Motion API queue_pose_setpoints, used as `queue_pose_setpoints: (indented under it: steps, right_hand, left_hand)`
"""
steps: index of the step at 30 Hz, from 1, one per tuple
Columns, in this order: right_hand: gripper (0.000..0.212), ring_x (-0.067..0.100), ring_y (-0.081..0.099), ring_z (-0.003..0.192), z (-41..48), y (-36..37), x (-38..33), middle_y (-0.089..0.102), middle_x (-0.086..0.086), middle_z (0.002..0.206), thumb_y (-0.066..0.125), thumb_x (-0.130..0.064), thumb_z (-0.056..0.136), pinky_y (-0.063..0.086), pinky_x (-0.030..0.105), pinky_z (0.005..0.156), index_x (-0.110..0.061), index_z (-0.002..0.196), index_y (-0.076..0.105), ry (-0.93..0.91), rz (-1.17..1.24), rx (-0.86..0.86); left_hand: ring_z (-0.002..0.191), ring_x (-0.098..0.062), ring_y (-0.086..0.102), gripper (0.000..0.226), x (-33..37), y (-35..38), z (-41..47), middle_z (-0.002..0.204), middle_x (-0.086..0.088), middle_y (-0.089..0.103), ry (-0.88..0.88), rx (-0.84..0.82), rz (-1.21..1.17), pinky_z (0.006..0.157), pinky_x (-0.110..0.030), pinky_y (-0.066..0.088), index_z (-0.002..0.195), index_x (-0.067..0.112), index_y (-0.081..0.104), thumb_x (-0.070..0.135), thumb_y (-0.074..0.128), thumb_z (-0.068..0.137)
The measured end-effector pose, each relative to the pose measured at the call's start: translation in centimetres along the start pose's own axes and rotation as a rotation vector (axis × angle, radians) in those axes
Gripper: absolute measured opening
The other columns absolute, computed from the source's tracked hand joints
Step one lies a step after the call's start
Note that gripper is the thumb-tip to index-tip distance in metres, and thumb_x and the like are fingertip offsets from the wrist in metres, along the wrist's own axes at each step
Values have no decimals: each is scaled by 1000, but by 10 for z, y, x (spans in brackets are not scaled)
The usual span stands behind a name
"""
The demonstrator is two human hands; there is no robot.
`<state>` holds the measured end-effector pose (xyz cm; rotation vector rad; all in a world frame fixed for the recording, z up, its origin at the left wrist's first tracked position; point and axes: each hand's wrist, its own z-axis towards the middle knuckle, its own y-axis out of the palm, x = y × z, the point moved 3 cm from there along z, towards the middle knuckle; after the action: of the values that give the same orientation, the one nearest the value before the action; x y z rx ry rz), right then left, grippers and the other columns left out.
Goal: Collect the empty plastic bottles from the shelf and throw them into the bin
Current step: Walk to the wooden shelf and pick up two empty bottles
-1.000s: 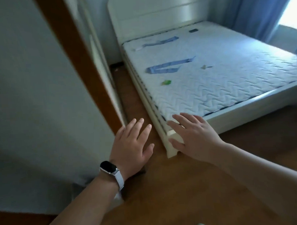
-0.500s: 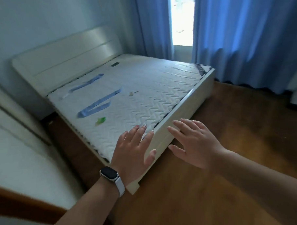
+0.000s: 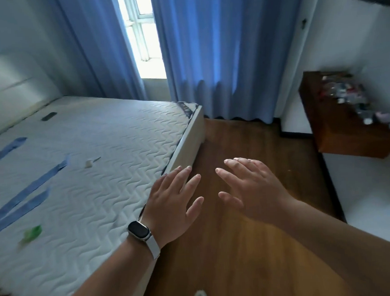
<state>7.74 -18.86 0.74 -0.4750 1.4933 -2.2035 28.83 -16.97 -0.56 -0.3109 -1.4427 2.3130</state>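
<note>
Left hand (image 3: 174, 201): palm down, fingers spread, empty, over the bed (image 3: 96, 152) edge; watch (image 3: 139, 230) on wrist.
Right hand (image 3: 251, 190): palm down, fingers spread, empty, above floor (image 3: 249, 246).
Shelf (image 3: 336, 128): far right, cut off; blurred bottles (image 3: 348, 101) on top.

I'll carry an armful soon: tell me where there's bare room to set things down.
Bare wooden floor between the bed's foot and the brown shelf. Most of the mattress is free, beyond the blue strips and scraps. The shelf top is crowded with blurred clutter.
</note>
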Motion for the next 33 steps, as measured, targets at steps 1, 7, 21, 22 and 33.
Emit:
queue_pose_setpoints:
  steps: [1, 7, 21, 22, 33]
  right_hand:
    - [56, 31, 57, 120, 14, 4, 6, 61, 12, 131, 44, -54, 92, 46, 50, 97, -17, 130, 62, 24, -5, -8]
    - [56, 29, 52, 126, 76, 20, 46, 58, 9, 136, 47, -54, 93, 42, 50, 102, -17, 134, 57, 154, -76, -40]
    - [58, 30, 52, 126, 121, 63, 210, 59, 11, 135, 39, -55, 95, 41, 49, 103, -16, 133, 58, 449, -87, -65]
    - [58, 30, 53, 126, 124, 69, 227, 59, 11, 134, 38, -55, 95, 41, 49, 103, -16, 132, 58, 459, -85, -55]
    - [59, 32, 50, 128, 164, 82, 438, 56, 13, 137, 40, -54, 96, 43, 50, 104, -14, 136, 54, 504, -74, -75]
  left_hand:
    - [133, -27, 49, 48, -13, 8, 16, 141, -7, 57, 22, 4, -12, 108, -41, 35, 132, 20, 62, 48, 49, 94]
    - [136, -26, 46, 50, -69, 57, 109, 144, -5, 54, 149, -13, -70, 109, -45, 38, 135, 20, 58, 49, 51, 94]
    - [133, -29, 50, 53, -33, 153, 307, 142, -6, 56, 381, -31, -198, 104, -53, 45, 133, 17, 59, 50, 48, 92]
    - [134, -29, 50, 54, -29, 163, 321, 142, -6, 56, 388, -37, -188, 105, -53, 44, 134, 18, 59, 51, 47, 93]
    - [135, -28, 49, 56, 42, 235, 513, 143, -5, 55, 413, -105, -128, 106, -54, 44, 135, 19, 58, 53, 44, 93]
